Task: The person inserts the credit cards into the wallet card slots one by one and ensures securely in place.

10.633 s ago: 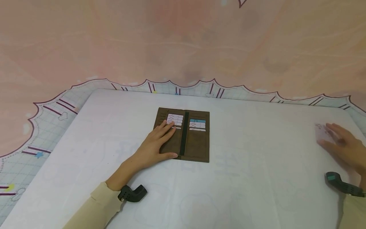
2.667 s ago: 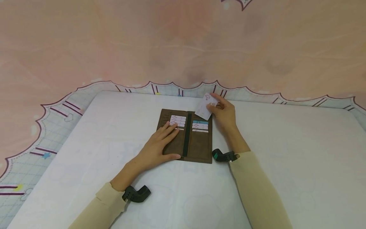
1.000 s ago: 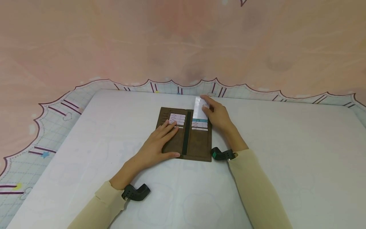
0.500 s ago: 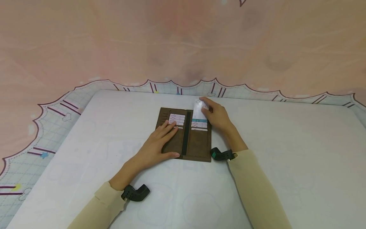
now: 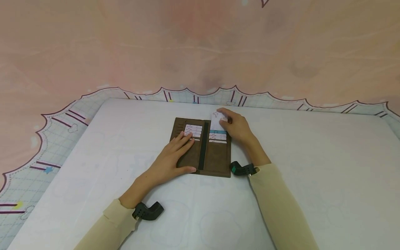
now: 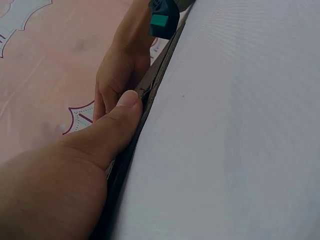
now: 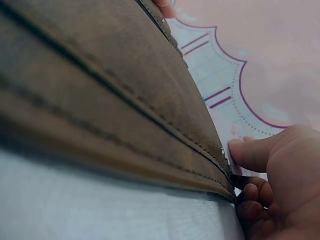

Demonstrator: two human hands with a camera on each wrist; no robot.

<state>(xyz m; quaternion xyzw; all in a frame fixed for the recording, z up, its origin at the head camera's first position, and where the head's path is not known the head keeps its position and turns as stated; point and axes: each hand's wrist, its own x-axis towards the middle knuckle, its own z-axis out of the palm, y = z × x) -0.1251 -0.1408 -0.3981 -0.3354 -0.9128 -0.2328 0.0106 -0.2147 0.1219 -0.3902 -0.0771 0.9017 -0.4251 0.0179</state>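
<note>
A brown wallet [image 5: 217,159] lies unfolded on the white table, with a dark band down its middle. Several white cards [image 5: 193,129] show in the slots of its left half; more sit in the right half, under a blue-edged one. My left hand [image 5: 170,159] rests flat on the left half, fingers spread and thumb along the near edge. At the top of the right half, my right hand [image 5: 236,125] pinches a white card [image 5: 216,121] between thumb and fingers. The lower part of that card is out of sight behind the blue edge. In the right wrist view the wallet's stitched edge [image 7: 125,100] fills the left.
The white tabletop [image 5: 312,173] spreads around the wallet. Behind it hangs a peach cloth [image 5: 200,45] with a scalloped, striped border. Both wrists wear black camera mounts, the left mount [image 5: 148,211] and the right mount [image 5: 243,169].
My right hand brought a card from the far right to the wallet, turned it upright and slid it down into the right half; it still grips it. My left hand stayed put.
</note>
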